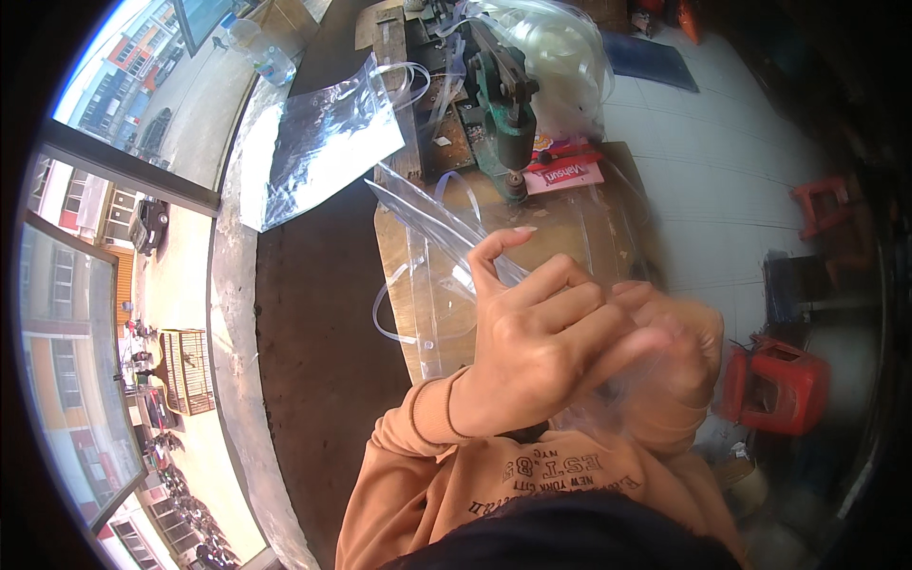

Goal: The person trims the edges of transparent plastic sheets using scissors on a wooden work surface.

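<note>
The left hand (537,332) is curling its fingers over clear plastic (432,223); at its three o'clock, the right hand (679,347) is blurring. I cannot tell either grip.

The plastic (429,220) is colourless, the press (498,112) green, the stool (790,380) red

Window (74,351): big glass panes at the left of the frame
Outside: a sunny street (190,261), buildings (138,47) and a dark car (149,226)
Ledge (249,418): rough and gray, just beside the window
Counter (394,242): brown wood, in the middle
Floor (660,133): pale tiles, upper right
Stool (803,389): red, lower right
Light: bright daylight on the left, dimmer on the right
</note>
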Demonstrator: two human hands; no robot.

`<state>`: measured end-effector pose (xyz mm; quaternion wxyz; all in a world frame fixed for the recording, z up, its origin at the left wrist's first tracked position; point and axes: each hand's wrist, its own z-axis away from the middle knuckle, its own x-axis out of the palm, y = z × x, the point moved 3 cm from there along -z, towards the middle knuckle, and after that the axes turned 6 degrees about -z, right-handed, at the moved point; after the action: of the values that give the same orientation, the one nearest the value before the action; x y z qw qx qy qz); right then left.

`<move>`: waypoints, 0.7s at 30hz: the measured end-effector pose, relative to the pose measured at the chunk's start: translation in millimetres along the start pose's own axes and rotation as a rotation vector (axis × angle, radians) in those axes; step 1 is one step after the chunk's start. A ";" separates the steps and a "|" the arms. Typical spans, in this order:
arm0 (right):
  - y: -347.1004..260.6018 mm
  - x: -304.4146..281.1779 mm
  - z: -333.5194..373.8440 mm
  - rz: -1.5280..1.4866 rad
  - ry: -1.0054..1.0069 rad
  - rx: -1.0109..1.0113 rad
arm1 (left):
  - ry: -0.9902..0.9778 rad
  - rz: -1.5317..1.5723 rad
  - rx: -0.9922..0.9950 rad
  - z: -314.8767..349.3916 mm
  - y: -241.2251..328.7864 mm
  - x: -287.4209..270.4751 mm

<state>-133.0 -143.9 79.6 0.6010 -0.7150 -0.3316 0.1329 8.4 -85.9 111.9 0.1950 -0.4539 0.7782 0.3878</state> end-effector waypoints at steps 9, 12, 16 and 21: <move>-21.6 -50.5 -12.0 0.181 -0.019 -0.141 | -0.370 0.058 0.221 -17.5 -34.3 -20.2; -29.2 -50.3 -20.1 0.234 -0.070 -0.211 | -0.379 -0.059 0.278 -24.7 -34.6 -26.8; -40.7 -85.2 -14.4 0.001 0.039 -0.317 | -0.085 -0.129 0.194 -36.0 -55.9 -51.7; -39.3 -101.7 -13.6 -0.123 0.134 -0.182 | 0.017 0.016 0.049 -22.7 -80.2 -79.6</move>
<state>-213.2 -216.6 99.0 0.5613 -0.7522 -0.3447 0.0172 119.0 -82.5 143.9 0.1961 -0.4462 0.7926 0.3663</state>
